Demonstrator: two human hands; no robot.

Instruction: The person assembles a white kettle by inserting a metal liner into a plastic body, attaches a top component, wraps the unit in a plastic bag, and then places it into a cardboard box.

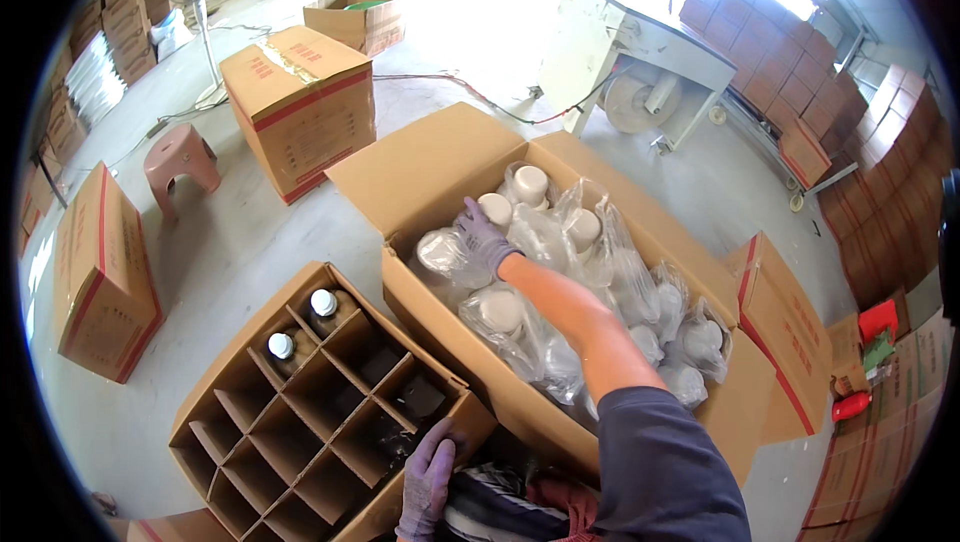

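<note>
On pale concrete warehouse floor (pixel 250 232), right fingers (pixel 478 227) around bagged bottle (pixel 440 252), left hand (pixel 428 482) open on divider box (pixel 230 382).

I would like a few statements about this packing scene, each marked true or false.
1. The right hand reaches into the large open carton of bagged white-capped bottles. True.
2. The divided box is full of bottles. False: only two capped bottles stand in its far cells.
3. The left hand rests on the near edge of the divided box. True.
4. Both hands are bare. False: both wear purple gloves.
5. A pink stool stands on the floor. True.
</note>
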